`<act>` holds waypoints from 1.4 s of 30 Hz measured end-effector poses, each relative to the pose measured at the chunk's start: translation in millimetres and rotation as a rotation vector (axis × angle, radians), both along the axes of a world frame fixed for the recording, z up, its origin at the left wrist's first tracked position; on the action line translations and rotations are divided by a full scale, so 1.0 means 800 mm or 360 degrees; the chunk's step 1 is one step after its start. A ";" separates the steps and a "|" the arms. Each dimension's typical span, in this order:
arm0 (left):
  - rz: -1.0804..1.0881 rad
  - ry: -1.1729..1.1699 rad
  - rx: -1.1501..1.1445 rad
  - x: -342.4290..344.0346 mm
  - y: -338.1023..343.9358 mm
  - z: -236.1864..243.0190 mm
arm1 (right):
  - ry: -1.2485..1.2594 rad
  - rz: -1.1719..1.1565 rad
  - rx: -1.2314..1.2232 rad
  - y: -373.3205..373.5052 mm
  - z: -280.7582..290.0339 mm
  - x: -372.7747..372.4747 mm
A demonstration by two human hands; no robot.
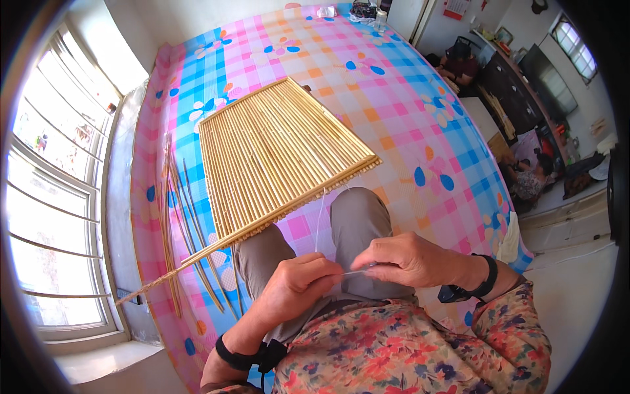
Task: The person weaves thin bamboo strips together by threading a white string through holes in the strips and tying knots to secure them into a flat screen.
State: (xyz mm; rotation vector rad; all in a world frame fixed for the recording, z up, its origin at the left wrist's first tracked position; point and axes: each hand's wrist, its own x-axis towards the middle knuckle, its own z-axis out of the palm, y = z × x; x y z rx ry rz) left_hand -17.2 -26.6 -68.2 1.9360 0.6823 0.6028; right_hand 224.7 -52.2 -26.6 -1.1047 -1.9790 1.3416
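"Mat of yellow stalks [282,154]: where was it?"

"From the left came the barred window [59,190], then loose thin sticks [167,217] on the checked sheet [407,111]. Right of those lay the mat, aslant, its near edge over the person's knees [359,211]; whether it touched them was hard to tell."

"And the left hand [302,281]?"

"Nearly closed, thumb and fingers pinching a thin strand [355,272]. A white thread [319,220] ran from the mat's near edge down toward that hand."

"The right hand [399,259]?"

"Curled too, thumb against fingers, gripping the same strand, which stretched across the short gap between the hands. Nobody could tell whether it was thread or needle."

"Farther right?"

"There was a person in a dark top [461,67], then another in a patterned top [526,184], near a dark cabinet [512,95]."
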 end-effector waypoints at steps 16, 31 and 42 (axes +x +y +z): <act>-0.0331 -0.0385 0.0099 0.007 -0.002 0.012 | -0.0610 -0.0974 0.0116 0.028 -0.035 0.248; -0.0231 -0.0368 -0.0150 -0.037 0.009 0.004 | -0.0791 -0.1312 0.0338 0.005 -0.066 0.389; 0.0238 0.0229 0.0860 -0.013 0.001 0.015 | -0.0554 -0.0199 0.0368 0.025 0.005 0.103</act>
